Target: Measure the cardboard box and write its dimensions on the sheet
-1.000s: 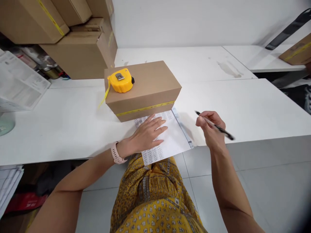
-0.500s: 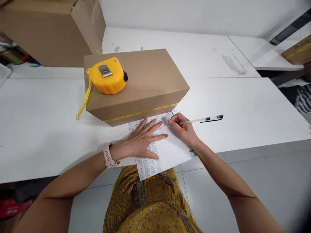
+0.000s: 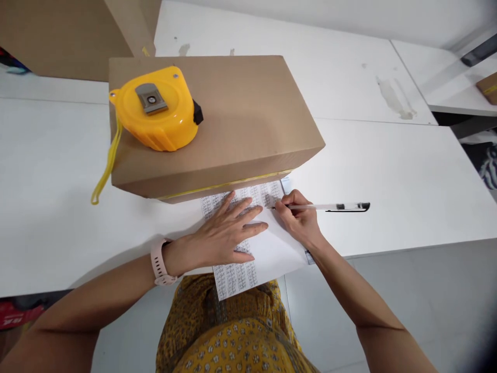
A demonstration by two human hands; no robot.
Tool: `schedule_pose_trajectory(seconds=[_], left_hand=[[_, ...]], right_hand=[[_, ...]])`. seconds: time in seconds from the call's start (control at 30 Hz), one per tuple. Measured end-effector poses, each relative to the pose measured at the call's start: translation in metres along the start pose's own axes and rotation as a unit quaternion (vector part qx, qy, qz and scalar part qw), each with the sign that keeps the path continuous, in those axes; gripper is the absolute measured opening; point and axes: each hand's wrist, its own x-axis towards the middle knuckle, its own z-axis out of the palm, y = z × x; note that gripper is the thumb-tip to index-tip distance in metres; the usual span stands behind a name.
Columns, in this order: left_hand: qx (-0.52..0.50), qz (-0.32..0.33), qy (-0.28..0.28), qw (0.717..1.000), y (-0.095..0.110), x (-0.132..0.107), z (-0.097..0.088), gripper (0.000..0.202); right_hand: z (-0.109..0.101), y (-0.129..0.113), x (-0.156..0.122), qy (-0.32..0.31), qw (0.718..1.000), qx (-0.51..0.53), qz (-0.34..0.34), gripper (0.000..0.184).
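My left hand (image 3: 227,233) lies flat with fingers spread on a sheet of paper (image 3: 274,254), which bears columns of small handwriting. Between the fingertips of my right hand (image 3: 301,217) is a clear pen (image 3: 330,206) with black ends, its tip at the paper near the written columns. The sheet's lower corner hangs past the table edge over my lap. Part of the writing is hidden beneath my left hand. Just beyond the paper stands a closed cardboard box (image 3: 240,114) with yellow tape along its front. On its top left rests a yellow tape measure (image 3: 159,111) with a wrist strap.
The white table (image 3: 388,181) stretches to both sides, with a seam and worn patches toward the wall. A larger cardboard box (image 3: 70,41) stands at the back left. Another small box (image 3: 488,88) sits at the far right.
The view has come closer and lower over the box, so box and tape measure look larger. The pen has tilted a little and its tip shows now. My left hand stays flat on the paper.
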Motion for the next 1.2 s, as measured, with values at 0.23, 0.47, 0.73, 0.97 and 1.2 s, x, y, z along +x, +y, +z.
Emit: schedule_pose_trajectory(seconds=[0.23,0.47,0.73,0.97,1.2], left_hand=[[0.024,0.003,-0.008,1.000,0.0018,0.0024,-0.0014,0.068],[0.019,0.000,0.000,1.000,0.0037,0.0037,-0.0031,0.063],[0.017,0.004,0.002,1.000,0.0021,0.0034,-0.0019,0.063],[0.030,0.004,-0.015,0.999,0.0019,0.0039,-0.0033,0.062],[0.037,0.007,-0.012,0.999,0.0022,0.0037,-0.0033,0.063]], right_hand=[[-0.0019,0.0053,-0.0005,-0.021,0.998,-0.045,-0.035,0.024],[-0.0027,0.0026,0.0000,-0.024,0.996,-0.070,-0.046,0.024],[-0.0025,0.0046,0.0001,-0.039,0.996,-0.067,-0.047,0.021],[-0.0023,0.0047,-0.0006,-0.038,0.997,-0.057,-0.036,0.023],[-0.0023,0.0025,-0.0006,-0.014,0.998,-0.053,-0.036,0.023]])
